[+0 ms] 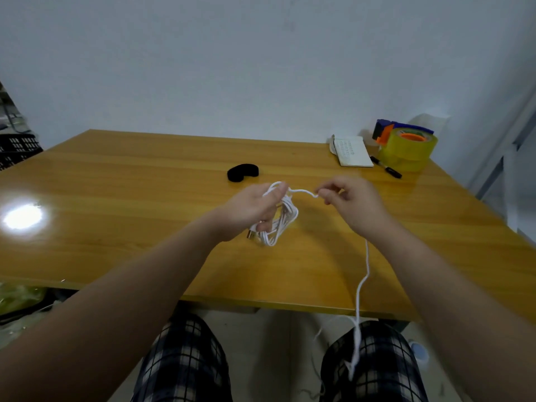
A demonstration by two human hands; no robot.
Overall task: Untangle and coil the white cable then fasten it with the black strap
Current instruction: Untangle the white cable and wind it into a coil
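My left hand (252, 210) is closed around a bundle of loops of the white cable (285, 219), held just above the wooden table (116, 204). A metal plug end sticks out below that hand. A short run of cable leads right to my right hand (351, 204), which pinches it between thumb and forefinger. From under the right hand the loose tail hangs down over the table's front edge onto my right leg. The black strap (242, 172) lies curled on the table just behind my hands, untouched.
At the back right of the table lie a small white booklet (351, 151), a black pen (386, 167) and a roll of yellow tape in a dispenser (407, 146). A white wall stands behind the table. A black crate (17, 147) sits off the left side.
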